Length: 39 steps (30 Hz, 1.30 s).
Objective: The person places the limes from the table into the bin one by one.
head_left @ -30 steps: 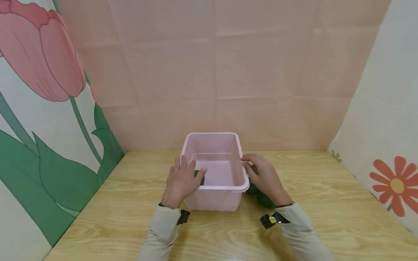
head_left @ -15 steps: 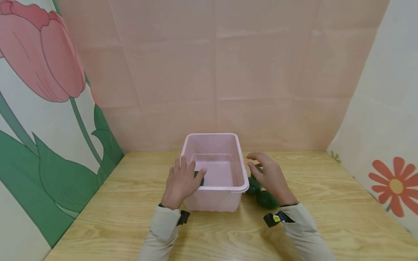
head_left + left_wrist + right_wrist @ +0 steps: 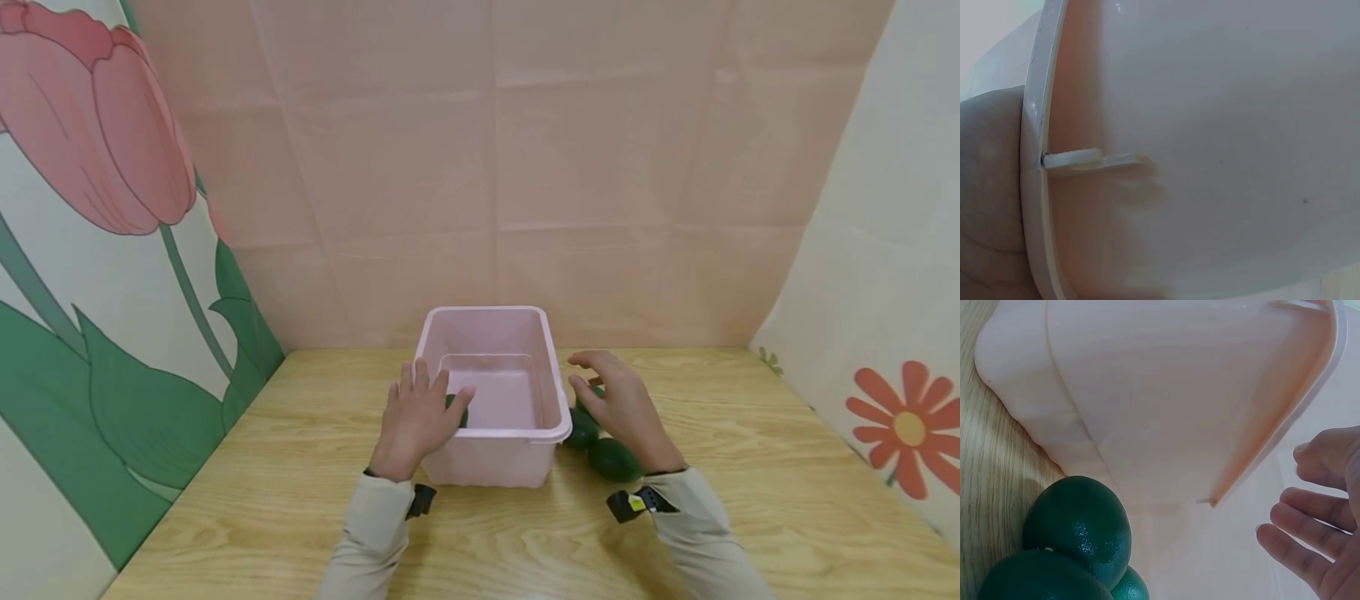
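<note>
A pale pink plastic bin (image 3: pixel 483 458) stands on the wooden table. My left hand (image 3: pixel 420 421) lies over its left rim with fingers spread. Inside the bin, beside that thumb, part of a dark green avocado (image 3: pixel 460 414) shows; the hand hides the rest. To the right of the bin, my right hand (image 3: pixel 621 410) hovers with loosely bent fingers and nothing in its grasp. Below it, several glossy dark green avocados (image 3: pixel 613 460) sit close together beside the bin wall. In the right wrist view, the fingers (image 3: pixel 1300 550) are apart from both the avocados (image 3: pixel 1079 528) and the rim.
The light wood tabletop (image 3: pixel 300 467) runs out to both sides and in front of the bin. A plain pinkish cloth backdrop (image 3: pixel 495 167) rises behind it. Flower-printed panels, with a tulip (image 3: pixel 105 125) and a daisy (image 3: pixel 910 429), flank the table.
My right hand has left the bin's right rim and shifted slightly to the right, baring more of the avocados beneath. The left hand has stayed in place.
</note>
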Motion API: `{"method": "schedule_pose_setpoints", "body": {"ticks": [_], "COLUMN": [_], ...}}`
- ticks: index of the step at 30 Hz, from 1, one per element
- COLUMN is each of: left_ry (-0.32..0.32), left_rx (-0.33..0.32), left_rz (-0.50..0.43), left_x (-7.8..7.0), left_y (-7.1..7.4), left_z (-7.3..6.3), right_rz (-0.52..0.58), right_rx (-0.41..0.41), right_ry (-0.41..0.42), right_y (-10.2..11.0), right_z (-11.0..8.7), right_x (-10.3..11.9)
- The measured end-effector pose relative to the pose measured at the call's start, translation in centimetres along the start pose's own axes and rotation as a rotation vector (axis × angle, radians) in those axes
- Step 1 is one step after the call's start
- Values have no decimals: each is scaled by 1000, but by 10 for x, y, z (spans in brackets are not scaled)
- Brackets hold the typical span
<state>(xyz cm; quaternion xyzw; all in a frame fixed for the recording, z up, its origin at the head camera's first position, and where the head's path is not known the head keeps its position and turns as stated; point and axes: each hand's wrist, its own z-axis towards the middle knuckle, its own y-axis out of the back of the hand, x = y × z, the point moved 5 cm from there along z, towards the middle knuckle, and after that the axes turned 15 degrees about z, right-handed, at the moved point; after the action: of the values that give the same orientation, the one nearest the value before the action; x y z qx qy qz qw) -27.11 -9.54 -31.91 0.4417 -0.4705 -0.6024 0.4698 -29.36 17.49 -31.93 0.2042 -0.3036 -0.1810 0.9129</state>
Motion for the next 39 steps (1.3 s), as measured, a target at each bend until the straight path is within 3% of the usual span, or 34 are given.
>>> {"method": "schedule_pose_setpoints", "body": {"ticks": [14,25,39], "left_ry": [-2,-2,1], "left_rx": [-2,3,5], "left_rz": [-6,-8,-10], "left_x": [0,-1,0], "left_y": [1,2,0], "left_z": [0,-1,-1], "right_rz": [-13,-35,-88], "right_rx": [15,51,124], "right_ry": [-26,-124,-169], "right_y": [-1,-2,-5], "right_z": [-2,-2,-4], "right_x": [-3,-6,-13]}}
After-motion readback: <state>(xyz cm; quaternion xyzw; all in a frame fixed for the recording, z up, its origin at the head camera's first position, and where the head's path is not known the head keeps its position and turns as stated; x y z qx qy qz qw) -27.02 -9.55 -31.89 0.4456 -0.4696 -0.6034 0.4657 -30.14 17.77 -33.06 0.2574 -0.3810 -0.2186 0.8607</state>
